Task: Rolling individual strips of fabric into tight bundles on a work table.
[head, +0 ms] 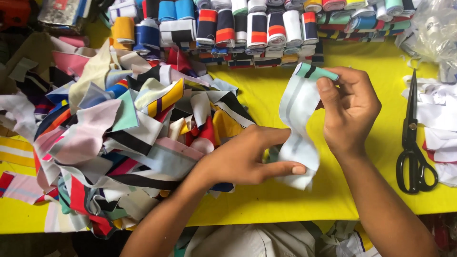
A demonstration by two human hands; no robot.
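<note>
Both forearms come up from the bottom edge over the front of a yellow table [285,209]. Left hand [243,157] grips the lower end of a pale fabric strip [299,119], thumb and fingers pinched on it near the bottom, where the cloth bunches up white. Right hand [350,112] grasps the upper end of the same strip, thumb pressed on the front, fingers curled behind; the top edge there shows a teal band with a dark stripe. Strip hangs between the two hands, held just above the table near its middle, with grey lines running down its length (slightly curved, not taut). Big loose heap of mixed fabric scraps [119,138] lies left of the hands, touching the left wrist: pink, white, black, yellow, red, navy pieces. Rows of folded striped fabric rolls [247,28] are stacked along the far edge. Black scissors [413,143] lie shut on the table right of the right hand, apart from it, points facing away. White cloth pieces [440,119] piled just beyond the scissors at the right edge. Crumpled clear plastic bag [435,28] sits top right.
</note>
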